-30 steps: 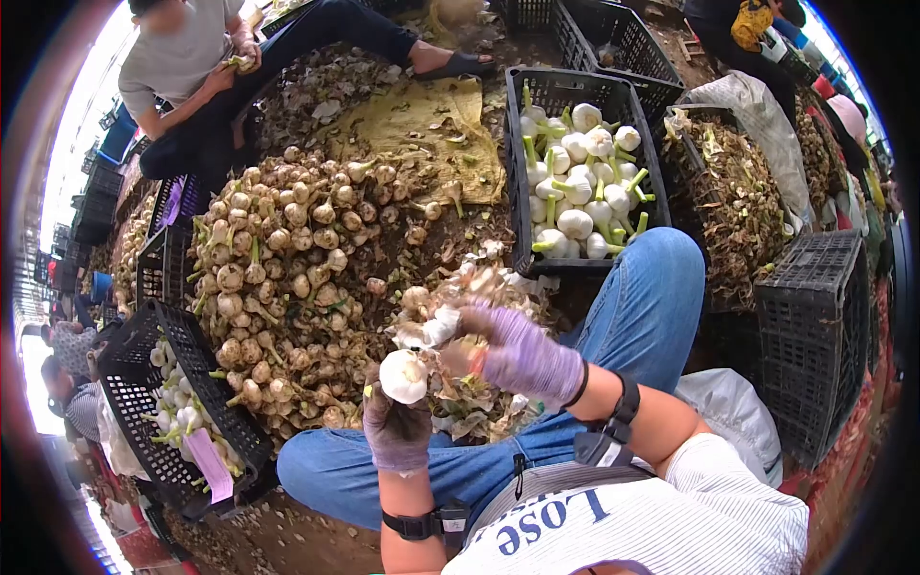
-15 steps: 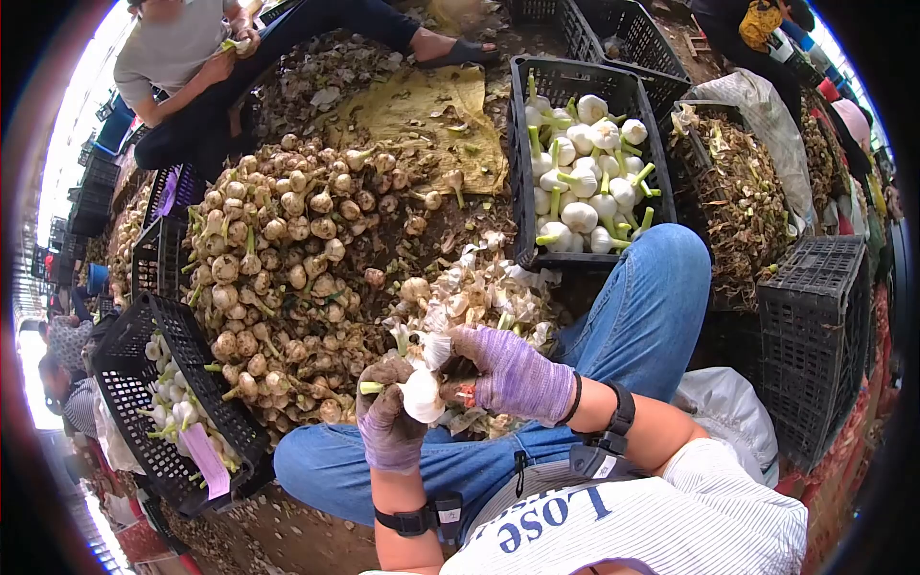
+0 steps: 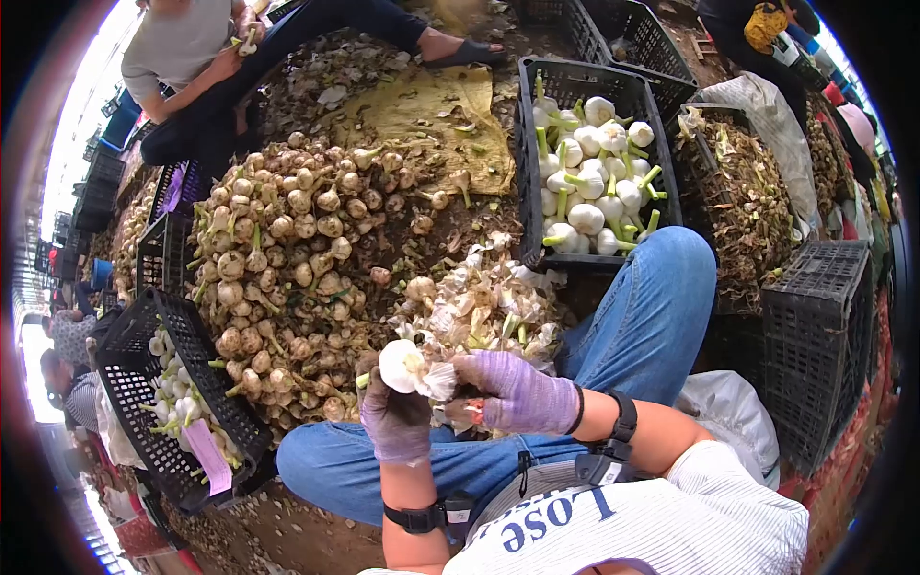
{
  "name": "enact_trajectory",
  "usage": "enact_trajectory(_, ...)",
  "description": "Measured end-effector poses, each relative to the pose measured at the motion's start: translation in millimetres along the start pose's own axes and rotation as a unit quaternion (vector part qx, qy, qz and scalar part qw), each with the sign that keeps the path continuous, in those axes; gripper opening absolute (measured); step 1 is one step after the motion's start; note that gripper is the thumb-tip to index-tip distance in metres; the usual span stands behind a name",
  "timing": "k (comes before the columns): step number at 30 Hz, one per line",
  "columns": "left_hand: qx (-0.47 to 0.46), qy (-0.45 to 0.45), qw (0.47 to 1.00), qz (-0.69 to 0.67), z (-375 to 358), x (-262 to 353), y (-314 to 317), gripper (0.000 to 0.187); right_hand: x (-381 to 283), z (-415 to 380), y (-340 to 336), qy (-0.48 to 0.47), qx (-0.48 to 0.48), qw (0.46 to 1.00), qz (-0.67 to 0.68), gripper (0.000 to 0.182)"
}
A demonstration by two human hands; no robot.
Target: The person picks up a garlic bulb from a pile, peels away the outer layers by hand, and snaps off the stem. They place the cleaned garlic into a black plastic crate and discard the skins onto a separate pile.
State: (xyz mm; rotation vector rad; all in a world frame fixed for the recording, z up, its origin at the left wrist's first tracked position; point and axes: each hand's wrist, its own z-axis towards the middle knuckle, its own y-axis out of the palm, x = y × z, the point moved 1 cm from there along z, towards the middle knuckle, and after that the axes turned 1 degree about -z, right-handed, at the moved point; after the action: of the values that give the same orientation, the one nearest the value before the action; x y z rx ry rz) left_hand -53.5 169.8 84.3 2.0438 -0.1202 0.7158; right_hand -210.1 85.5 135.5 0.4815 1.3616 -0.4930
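My left hand (image 3: 395, 426), in a dirty purple glove, is closed around a white garlic bulb (image 3: 399, 364) whose short green stem pokes out to the left. A flap of papery garlic skin (image 3: 437, 380) hangs from the bulb's right side. At that flap, the fingertips of my gloved right hand (image 3: 517, 388) are pinched together on the skin. Something small and red shows at the right hand's lower fingers, too little of it to name. Below and beyond both hands lies a heap of peeled garlic skins (image 3: 489, 307).
Unpeeled garlic bulbs (image 3: 287, 249) are piled ahead to the left. Clean bulbs fill a black crate (image 3: 527, 153) ahead; another crate (image 3: 125, 369) with garlic stands left. An upended crate (image 3: 815, 316) is at right. Another person (image 3: 187, 57) sits at upper left, handling garlic.
The bulb has risen and turned in my left hand, its base now facing up and right. The skin flap has shifted lower, and my right hand has moved slightly down with it.
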Motion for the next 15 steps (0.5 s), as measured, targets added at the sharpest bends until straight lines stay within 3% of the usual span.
enact_trajectory(1, 0.002, -0.001, 1.0, -0.014, 0.9, 3.6, 1.2, 0.027, -0.9, -0.4, 6.0, 0.128, -0.017, 0.969, 0.208, 0.026)
enact_trajectory(2, 0.005, 0.0, 1.0, -0.028, 0.6, 8.3, 2.3, 0.025, -0.2, -0.5, 3.5, 0.125, -0.023, 0.969, 0.212, 0.026)
enact_trajectory(3, -0.039, 0.033, 0.998, -0.028, 8.5, 10.8, -3.0, 0.035, 2.9, -2.2, -5.0, 0.172, 0.006, 0.973, 0.155, 0.032)
enact_trajectory(4, 0.008, 0.04, 0.999, -0.015, 7.6, 17.8, -8.8, 0.029, 7.1, 0.1, -12.3, 0.211, 0.027, 0.972, 0.098, 0.041)
enact_trajectory(6, -0.007, 0.114, 0.993, 0.012, 16.3, 45.4, -25.4, 0.023, 18.9, -1.7, -19.6, 0.191, 0.089, 0.978, 0.009, 0.034)
enact_trajectory(7, 0.097, 0.145, 0.983, 0.057, 19.8, 65.9, -29.5, 0.02, 21.5, -1.8, -21.7, 0.185, 0.1, 0.976, 0.052, 0.036)
enact_trajectory(8, 0.127, 0.201, 0.969, 0.073, 24.3, 90.2, -21.2, 0.021, 24.5, -3.6, -24.9, 0.183, 0.115, 0.972, 0.093, 0.039)
enact_trajectory(9, 0.065, 0.268, 0.952, 0.132, 29.7, 125.5, -24.1, 0.022, 35.3, -9.1, -29.0, 0.198, 0.107, 0.967, 0.118, 0.041)
enact_trajectory(10, 0.13, 0.313, 0.929, 0.146, 27.2, 158.0, -10.4, 0.023, 48.1, -15.7, -32.3, 0.217, 0.105, 0.96, 0.14, 0.043)
enact_trajectory(12, 0.149, 0.425, 0.887, 0.101, 25.5, 221.5, -6.1, 0.021, 67.2, -21.5, -31.5, 0.223, 0.109, 0.952, 0.178, 0.035)
enact_trajectory(14, 0.154, 0.481, 0.857, 0.097, 36.6, 268.5, -34.2, 0.025, 83.1, -30.1, -36.8, 0.275, 0.086, 0.954, -0.088, 0.026)
enact_trajectory(15, 0.139, 0.476, 0.864, 0.082, 49.6, 280.1, -54.5, 0.024, 68.8, -24.8, -39.6, 0.286, 0.057, 0.953, -0.086, 0.015)
